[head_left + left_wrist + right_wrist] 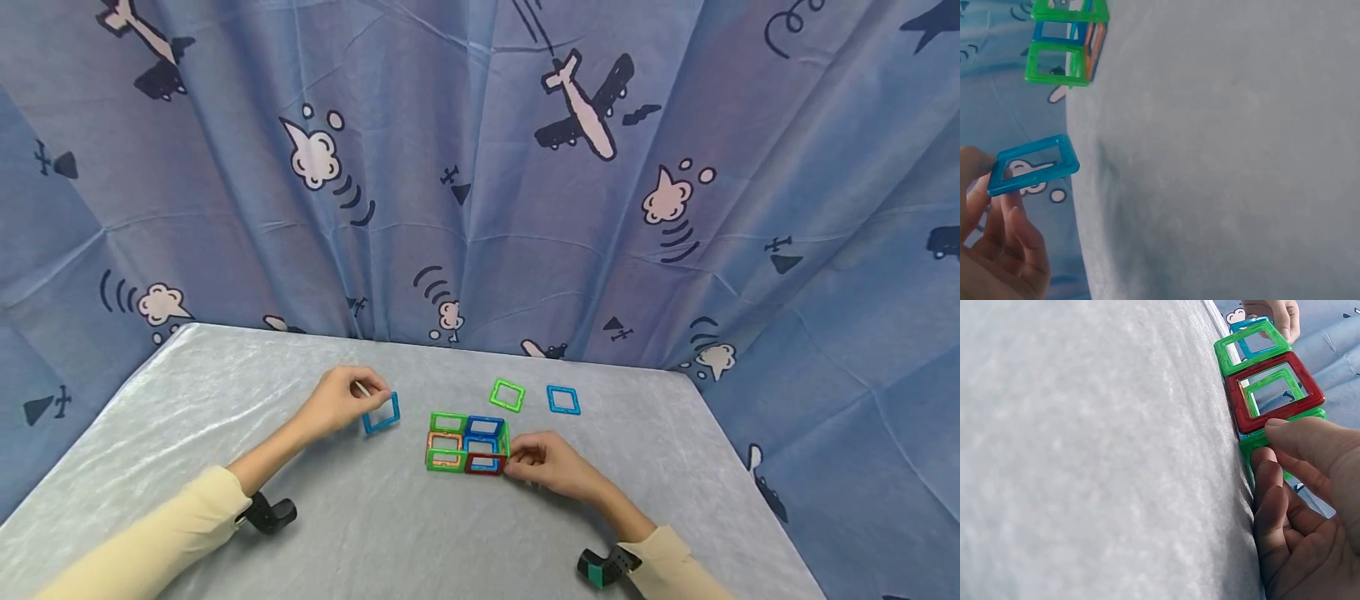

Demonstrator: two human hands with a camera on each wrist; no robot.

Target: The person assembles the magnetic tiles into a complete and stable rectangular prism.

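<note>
My left hand [345, 400] pinches a blue square magnetic tile [1033, 165] between thumb and fingertips, left of a small built structure and apart from it. The structure is an open-topped box of magnetic tiles, with orange and blue tiles on its floor. Its front wall shows a green tile [447, 461] and a red tile [1275, 392]; a green tile and a dark blue tile [484, 426] stand at the back. My right hand [553, 463] holds the box at its front right corner, thumb by the red tile and curled fingers at the green side tile [1250, 449].
Behind the box, a loose green square tile [507, 395] and a loose blue square tile [563, 400] lie on the table. A pale grey cloth [360, 533] covers the table. A blue patterned curtain [420, 167] hangs along the table's back edge.
</note>
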